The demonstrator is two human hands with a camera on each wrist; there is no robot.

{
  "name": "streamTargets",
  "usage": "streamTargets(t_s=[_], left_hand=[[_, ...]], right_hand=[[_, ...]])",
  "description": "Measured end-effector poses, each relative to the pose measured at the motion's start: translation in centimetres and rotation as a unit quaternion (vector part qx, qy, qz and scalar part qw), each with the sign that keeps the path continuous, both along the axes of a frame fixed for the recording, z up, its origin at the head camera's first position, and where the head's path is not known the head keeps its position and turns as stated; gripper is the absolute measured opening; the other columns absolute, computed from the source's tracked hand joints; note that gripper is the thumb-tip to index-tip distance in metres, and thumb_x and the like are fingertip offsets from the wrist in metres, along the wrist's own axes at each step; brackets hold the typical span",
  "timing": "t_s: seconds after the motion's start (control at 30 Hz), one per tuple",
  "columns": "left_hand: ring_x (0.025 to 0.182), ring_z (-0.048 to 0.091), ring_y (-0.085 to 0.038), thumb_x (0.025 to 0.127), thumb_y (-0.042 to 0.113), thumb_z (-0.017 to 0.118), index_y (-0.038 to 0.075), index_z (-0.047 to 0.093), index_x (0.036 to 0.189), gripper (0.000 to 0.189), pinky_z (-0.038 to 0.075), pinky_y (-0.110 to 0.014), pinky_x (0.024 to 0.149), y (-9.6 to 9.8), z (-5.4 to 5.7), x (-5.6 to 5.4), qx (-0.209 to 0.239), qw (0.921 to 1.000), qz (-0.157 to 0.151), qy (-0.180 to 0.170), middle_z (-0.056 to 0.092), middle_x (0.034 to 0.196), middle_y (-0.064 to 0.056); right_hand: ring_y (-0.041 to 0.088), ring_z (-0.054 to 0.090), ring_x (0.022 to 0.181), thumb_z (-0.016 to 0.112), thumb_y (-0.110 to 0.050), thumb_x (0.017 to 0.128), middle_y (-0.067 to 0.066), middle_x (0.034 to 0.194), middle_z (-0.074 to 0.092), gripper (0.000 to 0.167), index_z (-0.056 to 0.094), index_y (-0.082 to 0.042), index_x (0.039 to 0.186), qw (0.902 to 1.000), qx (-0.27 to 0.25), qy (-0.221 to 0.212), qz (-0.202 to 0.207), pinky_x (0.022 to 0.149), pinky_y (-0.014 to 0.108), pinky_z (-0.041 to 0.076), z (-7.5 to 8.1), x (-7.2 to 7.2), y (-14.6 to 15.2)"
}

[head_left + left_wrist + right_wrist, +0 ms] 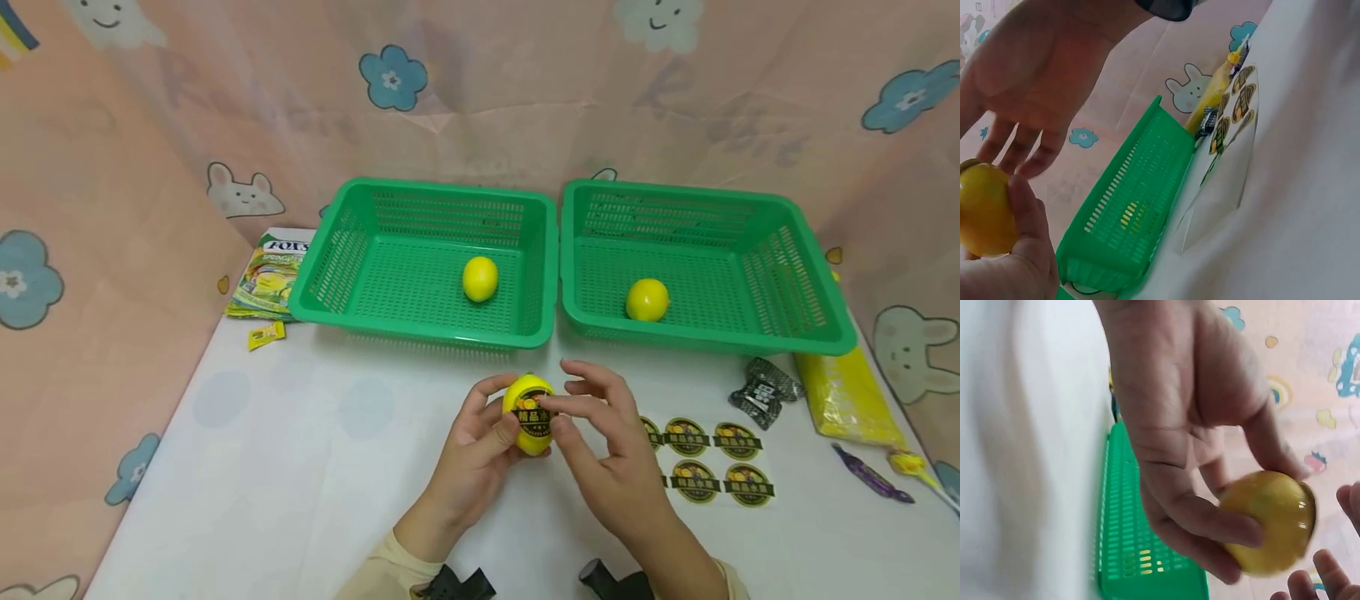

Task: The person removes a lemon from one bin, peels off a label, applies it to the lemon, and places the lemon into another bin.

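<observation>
Toward the front middle, my left hand grips a lemon between thumb and fingers. A round black-and-gold sticker sits on the side facing up. My right hand is just to the right, its fingers spread and loosely bent, its index fingertip overlapping the sticker in the head view. In the right wrist view the right fingers stand apart from the lemon, which the left hand holds. From the left wrist, the lemon appears at lower left, below the right hand.
Two green baskets stand behind, each with one lemon. A sheet of stickers lies right of the hands. Farther right are a black wrapped candy, yellow packet, purple candy and lollipop; green packets lie left.
</observation>
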State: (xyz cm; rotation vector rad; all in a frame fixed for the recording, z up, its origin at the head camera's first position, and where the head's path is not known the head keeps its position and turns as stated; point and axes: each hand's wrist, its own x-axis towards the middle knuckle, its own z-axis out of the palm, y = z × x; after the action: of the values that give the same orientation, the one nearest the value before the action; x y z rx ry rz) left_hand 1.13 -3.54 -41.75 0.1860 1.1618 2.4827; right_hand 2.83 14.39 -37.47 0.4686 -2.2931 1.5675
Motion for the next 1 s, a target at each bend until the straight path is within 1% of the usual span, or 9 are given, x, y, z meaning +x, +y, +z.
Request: streamTargets(t_s=[0.13,0.2,0.33,0.47,0.6,0.67,0.8,0.87,1.0], left_hand=[[0.108,0.065,-0.016,0.097,0.042,0.073,0.016,0.052,0.148,0.061,0.056,-0.031,0.089,0.2,0.1,0.3,-0.001,0.9999,-0.009,0.006,0.065,0.132,-0.004],[0.107,0.065,-0.015,0.095,0.044,0.074,0.014,0.052,0.149,0.065,0.055,-0.029,0.088,0.4,0.2,0.4,0.002,0.9998,-0.019,0.008,0.066,0.130,-0.003],[0.107,0.064,-0.013,0.094,0.045,0.074,0.012,0.054,0.150,0.068,0.054,-0.027,0.086,0.5,0.3,0.5,0.003,0.9994,-0.034,0.008,0.066,0.130,-0.002],[0.106,0.064,-0.012,0.093,0.044,0.076,0.017,0.059,0.146,0.062,0.054,-0.027,0.085,0.6,0.2,0.5,0.002,0.9992,-0.039,0.013,0.066,0.132,-0.001],[0.108,0.064,-0.014,0.091,0.043,0.078,0.019,0.061,0.143,0.060,0.055,-0.027,0.085,0.5,0.0,0.4,-0.003,0.9988,-0.043,0.024,0.065,0.136,-0.002],[0.108,0.064,-0.015,0.090,0.043,0.079,0.013,0.058,0.147,0.068,0.056,-0.027,0.085,0.5,-0.2,0.3,-0.014,0.9990,-0.036,0.022,0.065,0.136,-0.004],[0.104,0.066,-0.016,0.096,0.038,0.077,0.003,0.044,0.158,0.079,0.057,-0.028,0.086,0.6,-0.7,0.1,-0.036,0.9992,-0.005,-0.016,0.067,0.133,-0.007],[0.104,0.068,-0.016,0.102,0.028,0.074,0.002,0.039,0.161,0.073,0.058,-0.029,0.088,0.7,-0.8,-0.1,-0.041,0.9984,0.011,-0.037,0.067,0.134,-0.009],[0.107,0.068,-0.017,0.106,0.007,0.065,0.001,0.039,0.162,0.062,0.059,-0.034,0.091,1.0,-0.9,-0.2,-0.040,0.9980,0.029,-0.038,0.066,0.136,-0.013]], right_hand=[[0.027,0.042,0.135,0.069,-0.004,0.102,0.009,0.158,0.046,0.020,0.080,-0.015,0.114,0.9985,0.019,0.021,0.047,0.104,0.028,0.038,-0.6,-0.5,-0.6],[0.027,0.039,0.137,0.068,-0.005,0.102,0.008,0.159,0.045,0.019,0.080,-0.018,0.111,0.9981,0.024,0.016,0.054,0.106,0.029,0.035,-0.9,-0.7,-0.7],[0.028,0.035,0.139,0.066,0.000,0.098,0.006,0.160,0.043,0.027,0.076,-0.022,0.110,0.9977,0.042,0.001,0.053,0.106,0.044,0.032,-1.4,-0.9,-0.6],[0.030,0.030,0.144,0.062,-0.001,0.096,0.005,0.162,0.042,0.030,0.069,-0.023,0.116,0.9966,0.054,-0.015,0.060,0.102,0.061,0.030,-1.8,-0.8,-0.3],[0.038,0.025,0.148,0.061,-0.007,0.097,0.007,0.164,0.039,0.036,0.061,-0.019,0.131,0.9940,0.065,-0.048,0.074,0.102,0.070,0.028,-1.9,-0.8,0.1],[0.042,0.024,0.149,0.061,-0.020,0.103,0.009,0.166,0.036,0.042,0.054,-0.017,0.144,0.9900,0.081,-0.084,0.079,0.105,0.074,0.027,-1.8,-0.9,0.5],[0.043,0.024,0.150,0.058,-0.061,0.104,0.011,0.169,0.030,0.076,0.033,-0.021,0.165,0.9793,0.110,-0.158,0.061,0.107,0.080,0.028,-1.4,-1.4,1.2],[0.042,0.023,0.151,0.057,-0.057,0.106,0.011,0.170,0.027,0.074,0.031,-0.022,0.167,0.9805,0.098,-0.161,0.055,0.108,0.078,0.028,-1.4,-1.6,1.4],[0.037,0.022,0.151,0.055,-0.016,0.111,0.005,0.169,0.027,0.045,0.053,-0.022,0.155,0.9879,0.064,-0.123,0.070,0.109,0.073,0.026,-1.8,-1.4,1.1]])
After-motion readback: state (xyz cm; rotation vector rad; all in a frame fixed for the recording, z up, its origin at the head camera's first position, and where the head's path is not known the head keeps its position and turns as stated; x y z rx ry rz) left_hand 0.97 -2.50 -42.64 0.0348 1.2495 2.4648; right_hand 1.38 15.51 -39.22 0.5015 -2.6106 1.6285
